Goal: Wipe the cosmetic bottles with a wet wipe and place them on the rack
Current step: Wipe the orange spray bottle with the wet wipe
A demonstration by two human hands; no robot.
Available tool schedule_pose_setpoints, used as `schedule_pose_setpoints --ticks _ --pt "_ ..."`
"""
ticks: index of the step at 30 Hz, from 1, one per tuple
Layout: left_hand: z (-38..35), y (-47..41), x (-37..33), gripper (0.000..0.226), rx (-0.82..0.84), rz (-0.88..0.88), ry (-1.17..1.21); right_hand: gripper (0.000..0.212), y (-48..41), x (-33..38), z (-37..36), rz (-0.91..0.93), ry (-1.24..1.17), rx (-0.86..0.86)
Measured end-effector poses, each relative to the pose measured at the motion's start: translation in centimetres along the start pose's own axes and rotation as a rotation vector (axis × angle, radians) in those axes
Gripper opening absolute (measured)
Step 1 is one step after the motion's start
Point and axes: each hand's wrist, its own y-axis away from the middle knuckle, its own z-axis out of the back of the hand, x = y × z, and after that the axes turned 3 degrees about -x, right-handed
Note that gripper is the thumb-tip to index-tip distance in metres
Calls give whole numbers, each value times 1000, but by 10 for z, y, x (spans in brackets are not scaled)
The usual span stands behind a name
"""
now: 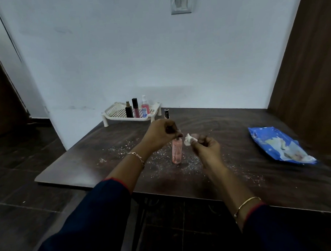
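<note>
Obs., head view. Dark brown wooden worktop, its surface scattered with pale specks around the centre.

Clear pink cylindrical plastic bottle stands upright on the worktop at centre. Left hand comes down on it from above, fingers curled round the cap end. The cap itself is hidden under the fingers. A thin gold chain bracelet sits on the left wrist.

Right hand is just to the right of the bottle's top, fingers curled and pinching a crumpled white wet wipe. The wipe is close beside the bottle neck; contact cannot be confirmed. A gold bangle is on the right wrist. Both sleeves are dark blue with a red cuff edge.

Cream perforated plastic rack sits at the far left corner of the worktop, against the white wall. Three items stand upright in it, side by side:
- black bottle with gold top
- dark pink gloss tube with black cap
- pink spray bottle with clear cap

A slim black-capped bottle stands on the worktop just right of the rack, partly hidden behind the left hand.

Blue wet-wipe packet lies flat at the right, well apart from the hands, with white tissue showing at its opening.
</note>
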Motion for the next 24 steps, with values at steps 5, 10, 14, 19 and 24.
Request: schedule_pose_setpoints --ticks 5,10,14,19,24 --pt "8 2 10 10 12 85 70 17 -1 -3 -1 59 25 10" --pt "-2 5 10 10 -62 112 101 9 1 -10 -7 128 162 126" --pt "-3 5 10 11 -88 120 83 13 -1 -16 -14 230 280 137" --pt "-1 4 10 9 -70 112 57 23 -7 -20 -10 333 463 110" --pt "0 5 9 11 -54 111 45 29 5 -29 1 322 723 76"
